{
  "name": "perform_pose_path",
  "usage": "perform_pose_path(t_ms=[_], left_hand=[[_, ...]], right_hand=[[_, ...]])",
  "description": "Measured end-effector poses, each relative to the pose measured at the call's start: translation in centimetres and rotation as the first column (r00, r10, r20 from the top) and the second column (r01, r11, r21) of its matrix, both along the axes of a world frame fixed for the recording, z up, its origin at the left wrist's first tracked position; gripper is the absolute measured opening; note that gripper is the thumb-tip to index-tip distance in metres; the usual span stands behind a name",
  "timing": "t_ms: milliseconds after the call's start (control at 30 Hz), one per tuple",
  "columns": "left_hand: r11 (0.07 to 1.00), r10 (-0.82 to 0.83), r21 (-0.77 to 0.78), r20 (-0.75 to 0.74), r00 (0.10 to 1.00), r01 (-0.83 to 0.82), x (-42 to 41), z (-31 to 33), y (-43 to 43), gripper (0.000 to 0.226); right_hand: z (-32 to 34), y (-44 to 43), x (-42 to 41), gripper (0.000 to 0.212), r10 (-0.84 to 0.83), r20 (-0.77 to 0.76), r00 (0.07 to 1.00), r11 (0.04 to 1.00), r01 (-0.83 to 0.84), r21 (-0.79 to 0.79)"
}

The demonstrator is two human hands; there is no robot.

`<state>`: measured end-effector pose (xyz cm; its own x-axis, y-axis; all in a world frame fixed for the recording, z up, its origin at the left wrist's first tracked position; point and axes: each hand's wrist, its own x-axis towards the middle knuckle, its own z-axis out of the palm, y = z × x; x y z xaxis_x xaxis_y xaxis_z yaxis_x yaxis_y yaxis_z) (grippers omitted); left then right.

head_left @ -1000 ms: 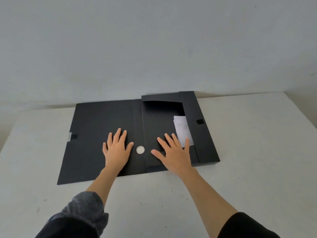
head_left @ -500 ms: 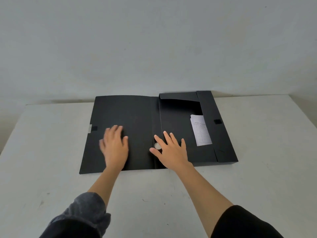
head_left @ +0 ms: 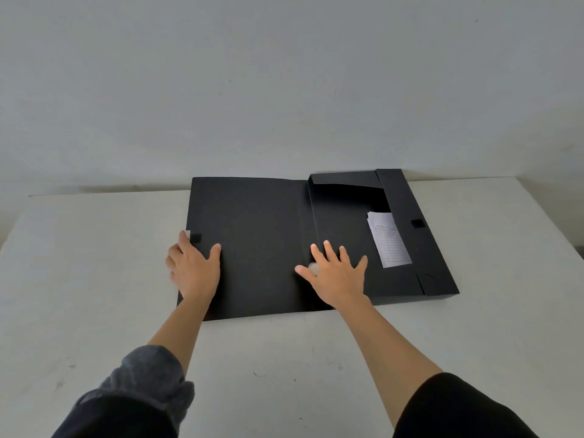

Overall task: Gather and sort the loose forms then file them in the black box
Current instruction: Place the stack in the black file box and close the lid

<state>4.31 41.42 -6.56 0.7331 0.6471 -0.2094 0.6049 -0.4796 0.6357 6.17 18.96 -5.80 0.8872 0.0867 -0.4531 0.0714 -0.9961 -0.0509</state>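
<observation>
The black box (head_left: pixel 259 241) lies opened flat on the white table (head_left: pixel 94 279), lid to the left, tray to the right. A stack of printed forms (head_left: pixel 390 240) lies in the tray against its right wall. My right hand (head_left: pixel 338 276) rests flat, fingers spread, on the tray floor beside the spine and holds nothing. My left hand (head_left: pixel 194 267) lies at the lid's left edge, thumb on the lid. I cannot tell whether its fingers curl under that edge.

Expect soft, even, slightly dim light from above, with no glare. Shadows stay faint. The left hand (head_left: pixel 192 267) shows slight motion blur. Wide-angle distortion bows the table (head_left: pixel 94 279) edges. The black box (head_left: pixel 252 232) renders without surface detail.
</observation>
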Motion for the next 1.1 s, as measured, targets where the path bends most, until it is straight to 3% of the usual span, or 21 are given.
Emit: perform_pose_path(t_ms=[167,300,433,533,600,667,733,833,900,967,1033,1100], left_hand=[[0.993,0.039,-0.113,0.129,0.991,-0.025,0.2,1.8,-1.2,0.065],[0.951,0.073,-0.309,0.234,0.969,0.003,0.7,4.7,0.5,0.048],[0.824,-0.021,-0.529,0.327,0.945,0.202,0.2,7.4,2.0,0.038],[0.712,-0.103,-0.610,0.397,0.912,0.346,-0.3,9.4,0.9,0.039],[0.654,-0.124,-0.639,0.436,0.891,0.404,-0.2,10.6,-1.1,0.041],[0.607,-0.096,-0.675,0.461,0.882,0.419,0.3,11.6,-3.6,0.042],[0.577,-0.091,-0.686,0.485,0.870,0.443,0.9,12.3,-6.3,0.044],[0.534,-0.111,-0.672,0.546,0.831,0.513,1.9,13.3,-10.5,0.046],[0.524,-0.138,-0.645,0.580,0.803,0.556,2.5,13.9,-13.4,0.048],[0.549,-0.186,-0.602,0.588,0.787,0.579,2.9,14.2,-16.6,0.051],[0.591,-0.235,-0.543,0.591,0.772,0.596,3.2,14.1,-20.0,0.052],[0.649,-0.262,-0.484,0.582,0.770,0.587,3.5,13.7,-23.4,0.055]], right_hand=[[-0.1,-2.3,-0.2,0.073,-0.060,0.002,0.998,0.998,0.060,-0.002],[0.0,-2.5,0.0,0.071,-0.083,-0.021,0.996,0.996,0.084,0.037],[0.0,-2.2,-0.2,0.072,-0.093,-0.028,0.995,0.994,0.094,0.063],[0.3,-2.6,-0.2,0.067,-0.139,-0.048,0.989,0.967,0.146,0.211],[0.9,-3.4,-0.3,0.058,-0.230,-0.063,0.971,0.870,0.234,0.433],[1.7,-4.7,-0.6,0.048,-0.368,-0.061,0.928,0.672,0.311,0.672],[2.4,-6.8,-0.8,0.041,-0.512,0.051,0.858,0.568,0.293,0.769],[2.8,-11.3,-0.9,0.041,-0.595,0.331,0.733,0.735,0.328,0.594],[2.8,-14.7,-1.3,0.047,-0.650,0.315,0.691,0.745,0.500,0.442],[2.8,-17.9,-2.0,0.052,-0.764,0.127,0.633,0.607,0.636,0.477],[2.8,-20.3,-2.7,0.053,-0.805,-0.064,0.590,0.409,0.630,0.661],[3.4,-21.7,-3.4,0.049,-0.792,-0.159,0.590,0.287,0.589,0.756]])
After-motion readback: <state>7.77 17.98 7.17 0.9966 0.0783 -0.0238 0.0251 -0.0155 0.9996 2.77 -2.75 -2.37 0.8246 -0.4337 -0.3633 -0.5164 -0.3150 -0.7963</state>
